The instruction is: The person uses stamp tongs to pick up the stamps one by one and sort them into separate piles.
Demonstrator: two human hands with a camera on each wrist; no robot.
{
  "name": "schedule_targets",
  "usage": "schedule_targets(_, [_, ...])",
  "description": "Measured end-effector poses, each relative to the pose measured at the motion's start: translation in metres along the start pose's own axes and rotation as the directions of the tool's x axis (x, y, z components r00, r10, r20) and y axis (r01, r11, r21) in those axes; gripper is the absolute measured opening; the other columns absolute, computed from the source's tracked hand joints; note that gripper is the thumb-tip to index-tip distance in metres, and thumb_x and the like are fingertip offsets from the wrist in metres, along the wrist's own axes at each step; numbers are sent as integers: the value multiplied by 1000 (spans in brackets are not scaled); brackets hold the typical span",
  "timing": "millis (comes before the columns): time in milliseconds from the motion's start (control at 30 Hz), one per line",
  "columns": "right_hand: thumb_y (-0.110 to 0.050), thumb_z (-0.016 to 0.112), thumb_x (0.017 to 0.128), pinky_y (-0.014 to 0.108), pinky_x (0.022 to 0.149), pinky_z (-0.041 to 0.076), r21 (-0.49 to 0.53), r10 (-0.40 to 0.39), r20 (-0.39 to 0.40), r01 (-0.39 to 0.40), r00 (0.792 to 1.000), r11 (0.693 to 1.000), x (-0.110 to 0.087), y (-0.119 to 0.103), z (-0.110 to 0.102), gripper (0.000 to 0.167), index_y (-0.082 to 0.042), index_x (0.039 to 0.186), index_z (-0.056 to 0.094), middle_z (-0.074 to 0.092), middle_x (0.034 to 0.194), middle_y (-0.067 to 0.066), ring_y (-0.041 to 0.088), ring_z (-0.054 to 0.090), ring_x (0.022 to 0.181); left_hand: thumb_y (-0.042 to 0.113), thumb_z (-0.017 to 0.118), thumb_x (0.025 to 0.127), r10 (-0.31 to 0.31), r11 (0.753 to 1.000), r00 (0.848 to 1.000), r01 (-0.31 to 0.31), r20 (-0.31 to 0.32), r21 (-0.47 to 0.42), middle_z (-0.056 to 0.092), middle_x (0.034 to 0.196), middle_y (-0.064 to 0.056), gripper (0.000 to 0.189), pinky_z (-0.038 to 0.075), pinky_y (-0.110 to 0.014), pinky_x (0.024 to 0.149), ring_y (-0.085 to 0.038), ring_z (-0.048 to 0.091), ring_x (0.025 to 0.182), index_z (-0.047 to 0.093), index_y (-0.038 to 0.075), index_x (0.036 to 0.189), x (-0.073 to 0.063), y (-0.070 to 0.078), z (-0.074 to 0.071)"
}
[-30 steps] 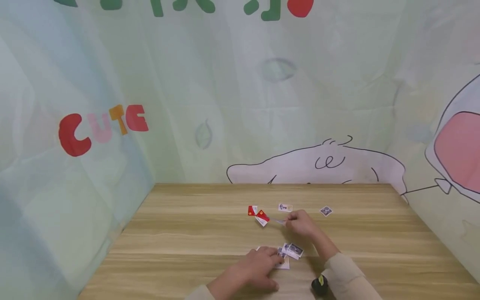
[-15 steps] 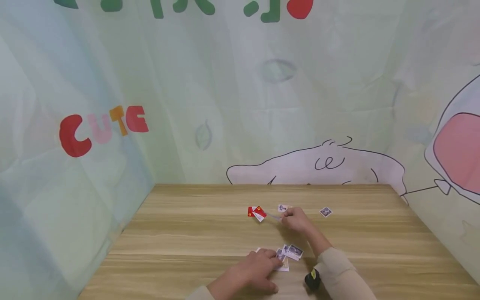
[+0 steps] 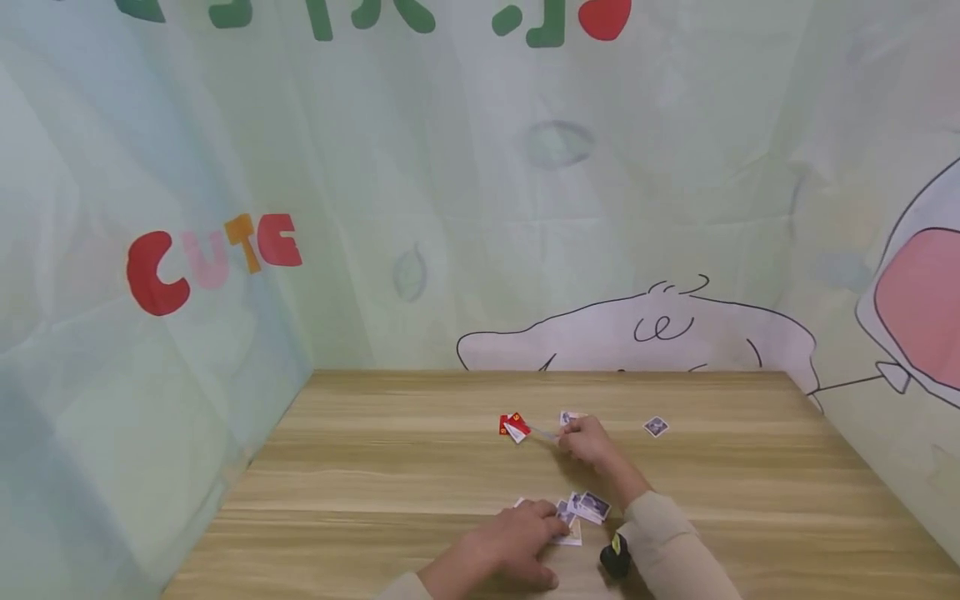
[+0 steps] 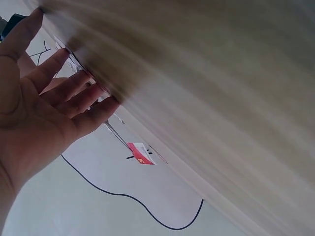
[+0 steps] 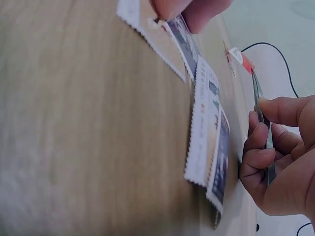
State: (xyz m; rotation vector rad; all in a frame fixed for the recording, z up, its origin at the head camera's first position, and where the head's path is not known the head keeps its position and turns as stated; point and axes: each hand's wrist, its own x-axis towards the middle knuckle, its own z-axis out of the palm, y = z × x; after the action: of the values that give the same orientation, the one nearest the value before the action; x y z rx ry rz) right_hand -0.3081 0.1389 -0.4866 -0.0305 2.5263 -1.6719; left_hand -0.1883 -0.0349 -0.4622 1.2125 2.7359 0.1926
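- The right hand [image 3: 590, 442] pinches grey tweezers [image 5: 257, 92] between its thumb and curled fingers.
- A red and white stamp [image 3: 517, 427] is at the tweezers' tip, right by another red stamp [image 3: 503, 427] on the wooden table [image 3: 360, 475].
- The left hand [image 3: 517, 537] has straight fingers, a bit apart, touching a messy bunch of stamps [image 3: 594, 507].

Red and white on the pinched stamp [image 5: 247, 63], shows yellow emblem on the red. Same red and white on the neighbouring stamp [image 3: 503, 425]. Dark grey on the tweezers [image 5: 257, 91]. White serrated borders, dark blue-grey pictures on the near stamps [image 5: 203, 128], beige area on one. White edge, grey picture on the far-right stamp [image 3: 656, 427]. Brown wood-grain bands on the worktop [image 3: 375, 467]. Pale green on the backdrop [image 3: 420, 167], plus red, pink, orange and green lettering [image 3: 141, 279]. Cream on the sleeves [image 3: 675, 542].
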Motion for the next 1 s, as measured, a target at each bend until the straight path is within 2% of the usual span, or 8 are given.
schedule_targets(267, [1, 62, 75, 22, 41, 31, -19, 42, -13, -42, 999, 999, 0, -3, 4, 11, 3, 85, 63, 51, 60, 5, 12, 41, 48, 40, 76, 72, 3, 1000, 1000, -3, 12, -7, 51, 121, 4, 53, 42, -29, 87, -12, 48, 109, 60, 21, 119, -1, 0, -3])
schedule_targets(733, [-2, 65, 76, 22, 42, 32, -49, 33, -12, -34, 999, 998, -4, 2, 4, 8, 1, 84, 64, 52, 61, 4, 12, 41, 48, 40, 75, 72, 4, 1000, 1000, -4, 17, -23, 50, 124, 3, 54, 42, -31, 88, -13, 47, 112, 60, 21, 120, -2, 2, 0])
schedule_targets(1000, [-3, 65, 78, 22, 43, 33, -31, 22, -15, -23, 1000, 999, -3, 3, 5, 8, 2, 84, 64, 52, 62, 3, 12, 44, 50, 41, 76, 72, 2, 1000, 1000, -2, 14, -7, 50, 124, 3, 55, 43, -32, 87, -13, 46, 113, 59, 22, 120, -1, 2, -2])
